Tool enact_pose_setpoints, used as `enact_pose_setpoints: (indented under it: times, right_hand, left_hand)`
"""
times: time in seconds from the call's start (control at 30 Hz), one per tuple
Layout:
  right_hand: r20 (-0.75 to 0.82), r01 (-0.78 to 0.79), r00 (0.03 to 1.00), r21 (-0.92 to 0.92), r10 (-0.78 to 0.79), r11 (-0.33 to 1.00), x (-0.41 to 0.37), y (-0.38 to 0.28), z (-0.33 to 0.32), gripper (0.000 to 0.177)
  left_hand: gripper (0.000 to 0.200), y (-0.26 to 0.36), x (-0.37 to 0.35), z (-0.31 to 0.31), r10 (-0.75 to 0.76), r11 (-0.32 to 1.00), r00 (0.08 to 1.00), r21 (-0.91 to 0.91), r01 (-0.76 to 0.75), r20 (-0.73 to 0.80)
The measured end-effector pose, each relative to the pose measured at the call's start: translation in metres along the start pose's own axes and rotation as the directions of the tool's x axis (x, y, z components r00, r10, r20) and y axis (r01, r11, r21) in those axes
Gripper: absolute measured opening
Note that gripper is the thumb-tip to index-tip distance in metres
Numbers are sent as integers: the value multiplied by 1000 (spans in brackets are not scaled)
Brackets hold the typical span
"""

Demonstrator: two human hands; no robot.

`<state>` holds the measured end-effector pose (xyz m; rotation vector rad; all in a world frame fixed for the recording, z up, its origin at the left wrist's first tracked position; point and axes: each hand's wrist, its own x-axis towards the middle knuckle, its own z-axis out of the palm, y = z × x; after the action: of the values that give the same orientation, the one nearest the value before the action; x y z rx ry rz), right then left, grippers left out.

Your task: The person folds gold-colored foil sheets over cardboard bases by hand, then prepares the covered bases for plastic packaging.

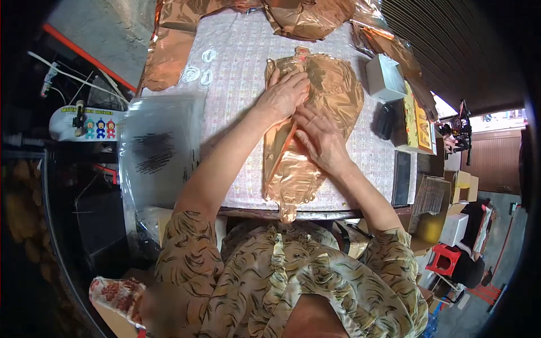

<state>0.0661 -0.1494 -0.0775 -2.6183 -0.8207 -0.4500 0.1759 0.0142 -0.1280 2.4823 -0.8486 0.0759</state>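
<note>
A flat, uninflated copper-coloured foil balloon (336, 84) lies lengthwise on the cloth-covered table, its left side folded over toward the middle. One narrow tab points to the far side, and another hangs at the near edge. My left hand (283, 97) rests on the upper left part of the foil, fingers stretched out and flat. Just below and to its right, my right hand (322, 139) lies on the foil along the fold, with fingers extended and the thumb toward the crease. Neither hand grips anything that I can see.
More copper foil (307, 17) lies along the far edge. White string coils (191, 74) sit left of centre, above clear plastic bags (155, 149). To the right are a white box (385, 78), a black object (385, 121), a yellow box (414, 121) and a dark flat device (402, 177).
</note>
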Motion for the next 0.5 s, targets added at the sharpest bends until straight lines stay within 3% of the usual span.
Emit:
enact_pose_setpoints:
  times: [0.07,0.1,0.2,0.23,0.37,0.5]
  right_hand:
    - [70,52,995,213,-68,976,-7,0,7,38]
    - [41,143,986,266,-159,953,-11,-3,12,38]
    - [97,207,960,379,-262,902,-11,-25,16,43]
    - [203,241,927,322,-315,916,-11,-28,17,54]
    - [419,196,858,268,-297,943,-25,-38,24,68]
    - [531,164,788,307,-312,937,-37,-55,12,68]
  left_hand:
    - [45,-5,1,4,19,999,1000,27,-18,-17]
    - [44,-7,1,7,47,997,997,58,-43,-57]
    - [43,-9,1,13,62,996,996,60,-58,-70]
    - [43,-9,1,13,79,996,994,56,-75,-79]
    - [43,-12,2,16,94,992,992,94,-86,-90]
    - [43,-10,1,15,94,993,993,84,-88,-77]
